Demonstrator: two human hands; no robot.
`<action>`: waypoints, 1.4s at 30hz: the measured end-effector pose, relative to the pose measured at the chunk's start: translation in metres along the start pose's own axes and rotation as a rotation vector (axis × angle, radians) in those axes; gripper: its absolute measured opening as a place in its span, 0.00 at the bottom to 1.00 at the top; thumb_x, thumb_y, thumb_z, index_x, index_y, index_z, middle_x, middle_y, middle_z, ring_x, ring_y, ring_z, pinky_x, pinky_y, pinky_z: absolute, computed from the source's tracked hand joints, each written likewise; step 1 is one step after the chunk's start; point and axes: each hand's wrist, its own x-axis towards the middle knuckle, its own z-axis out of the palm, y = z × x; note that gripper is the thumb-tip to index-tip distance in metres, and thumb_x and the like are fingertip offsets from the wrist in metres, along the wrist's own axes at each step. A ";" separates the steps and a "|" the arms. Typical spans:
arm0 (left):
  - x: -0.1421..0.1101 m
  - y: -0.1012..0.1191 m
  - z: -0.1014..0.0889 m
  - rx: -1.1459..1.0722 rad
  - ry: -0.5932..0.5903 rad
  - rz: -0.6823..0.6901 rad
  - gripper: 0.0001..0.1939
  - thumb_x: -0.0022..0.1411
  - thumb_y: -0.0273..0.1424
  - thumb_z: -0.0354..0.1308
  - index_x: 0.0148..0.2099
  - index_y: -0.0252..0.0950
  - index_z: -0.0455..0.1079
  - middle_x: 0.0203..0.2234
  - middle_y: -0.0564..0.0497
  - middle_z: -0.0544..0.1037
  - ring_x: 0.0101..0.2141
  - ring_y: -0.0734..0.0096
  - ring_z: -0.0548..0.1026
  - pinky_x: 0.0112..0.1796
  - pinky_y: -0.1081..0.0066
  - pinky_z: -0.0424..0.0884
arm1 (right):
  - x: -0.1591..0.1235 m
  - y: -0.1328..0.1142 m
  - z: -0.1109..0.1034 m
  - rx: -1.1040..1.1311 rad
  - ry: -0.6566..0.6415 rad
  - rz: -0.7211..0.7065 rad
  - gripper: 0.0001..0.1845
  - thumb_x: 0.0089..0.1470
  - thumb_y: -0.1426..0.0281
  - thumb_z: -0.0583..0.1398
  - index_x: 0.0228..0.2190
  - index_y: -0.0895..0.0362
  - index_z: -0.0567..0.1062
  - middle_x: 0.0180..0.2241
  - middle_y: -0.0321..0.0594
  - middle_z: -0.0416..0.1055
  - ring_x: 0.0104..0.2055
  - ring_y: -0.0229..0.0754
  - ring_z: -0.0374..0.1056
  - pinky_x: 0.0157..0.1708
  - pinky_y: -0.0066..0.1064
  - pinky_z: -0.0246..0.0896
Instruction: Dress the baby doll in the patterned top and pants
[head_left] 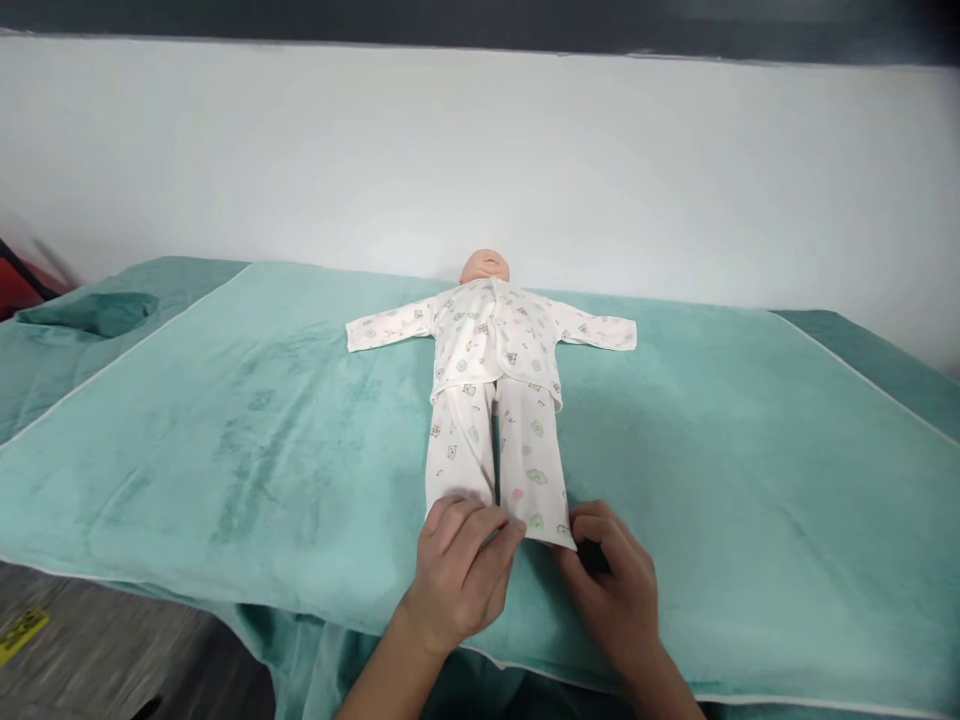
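A baby doll [486, 266] lies on its back with its head toward the wall. It wears a white patterned long-sleeved top [480, 330], sleeves spread wide to both sides, and matching trousers [532, 440] stretched toward me. My right hand [619, 580] pinches the outer corner of the right-hand trouser cuff between thumb and fingers. Curled over the left-hand leg's end, my left hand [465, 570] has its fingertips closed at the inner corner of that same right-hand cuff. The left-hand cuff is hidden beneath my left hand. No feet show below the trousers.
A teal plush cover [712, 480] with white piping spreads beneath the doll. Behind it stands a white wall [480, 150]. A folded bit of teal cloth [90, 312] and a red object [16, 285] are at far left. A yellow floor label [22, 635] shows at lower left.
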 end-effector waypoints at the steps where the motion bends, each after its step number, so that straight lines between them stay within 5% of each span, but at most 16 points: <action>1: 0.001 0.000 -0.001 -0.006 -0.013 -0.002 0.12 0.58 0.19 0.55 0.44 0.33 0.70 0.33 0.46 0.77 0.36 0.66 0.71 0.40 0.60 0.71 | -0.001 0.000 0.000 -0.007 -0.017 -0.014 0.09 0.57 0.76 0.59 0.30 0.54 0.64 0.29 0.34 0.66 0.30 0.36 0.61 0.29 0.27 0.57; 5: 0.003 0.002 -0.004 -0.038 -0.026 -0.038 0.13 0.55 0.17 0.56 0.42 0.33 0.70 0.33 0.46 0.75 0.37 0.65 0.70 0.40 0.59 0.70 | -0.004 0.002 -0.002 -0.090 -0.103 -0.073 0.06 0.58 0.75 0.59 0.32 0.54 0.66 0.31 0.36 0.67 0.32 0.38 0.63 0.31 0.31 0.60; 8: -0.002 0.002 -0.010 -0.064 -0.015 -0.170 0.14 0.56 0.16 0.55 0.44 0.34 0.69 0.36 0.46 0.73 0.39 0.65 0.70 0.39 0.62 0.70 | -0.007 0.001 -0.004 -0.099 -0.036 -0.105 0.07 0.57 0.74 0.61 0.36 0.54 0.68 0.35 0.39 0.68 0.36 0.40 0.65 0.34 0.32 0.63; 13: -0.021 -0.001 -0.019 0.017 -0.107 -0.375 0.20 0.59 0.23 0.61 0.54 0.36 0.67 0.45 0.43 0.71 0.48 0.61 0.69 0.46 0.60 0.69 | -0.002 -0.012 -0.005 -0.177 0.038 -0.215 0.21 0.55 0.70 0.64 0.49 0.56 0.67 0.47 0.49 0.66 0.48 0.49 0.65 0.44 0.42 0.66; 20: -0.032 -0.004 -0.017 0.111 -0.171 -0.455 0.19 0.63 0.28 0.59 0.56 0.41 0.67 0.44 0.45 0.71 0.45 0.63 0.71 0.44 0.61 0.69 | 0.032 -0.035 0.019 -0.275 -0.057 -0.382 0.15 0.55 0.74 0.63 0.44 0.54 0.71 0.55 0.49 0.63 0.60 0.56 0.56 0.56 0.55 0.58; 28: -0.025 -0.003 -0.017 -0.017 -0.045 -0.534 0.10 0.62 0.25 0.59 0.46 0.41 0.71 0.38 0.49 0.72 0.40 0.67 0.73 0.41 0.64 0.70 | 0.035 -0.023 0.029 -0.185 -0.115 -0.318 0.08 0.56 0.72 0.63 0.38 0.53 0.71 0.52 0.45 0.69 0.59 0.53 0.59 0.56 0.54 0.59; 34: -0.015 -0.004 -0.020 -0.273 0.053 -0.550 0.09 0.61 0.20 0.57 0.40 0.38 0.71 0.34 0.52 0.69 0.35 0.76 0.72 0.33 0.76 0.70 | 0.036 -0.021 0.025 -0.120 -0.165 -0.331 0.08 0.56 0.77 0.60 0.37 0.54 0.71 0.51 0.45 0.70 0.59 0.52 0.58 0.56 0.54 0.58; 42: -0.022 0.000 -0.022 -0.230 0.102 -0.512 0.13 0.60 0.15 0.55 0.41 0.37 0.72 0.34 0.52 0.68 0.34 0.77 0.71 0.32 0.76 0.69 | 0.033 -0.022 0.021 -0.100 -0.209 -0.370 0.09 0.55 0.76 0.62 0.38 0.52 0.75 0.52 0.44 0.67 0.60 0.55 0.55 0.56 0.58 0.57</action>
